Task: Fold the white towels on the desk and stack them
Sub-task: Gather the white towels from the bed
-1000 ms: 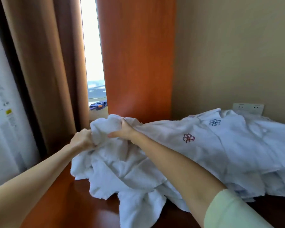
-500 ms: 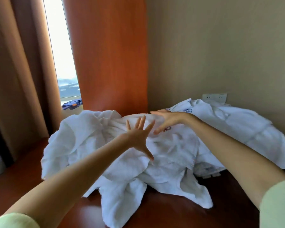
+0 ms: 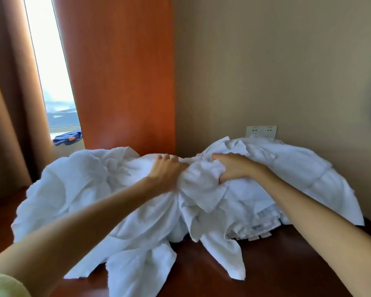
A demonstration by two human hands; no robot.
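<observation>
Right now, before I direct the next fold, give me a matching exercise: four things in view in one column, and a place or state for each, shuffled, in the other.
Things:
1 right hand
2 blue cloth
3 wall socket
4 desk

Places or states:
A on the window sill
B on the wall, just behind the towel pile
C gripping a bunch of white towel
D dark reddish wood under the pile

Pairs: 1-C; 2-A; 3-B; 4-D

A dark red-brown desk [image 3: 276,264] fills the lower frame; a heap of white towels [image 3: 77,189] lies across its middle, corners drooping toward the bottom edge.
</observation>
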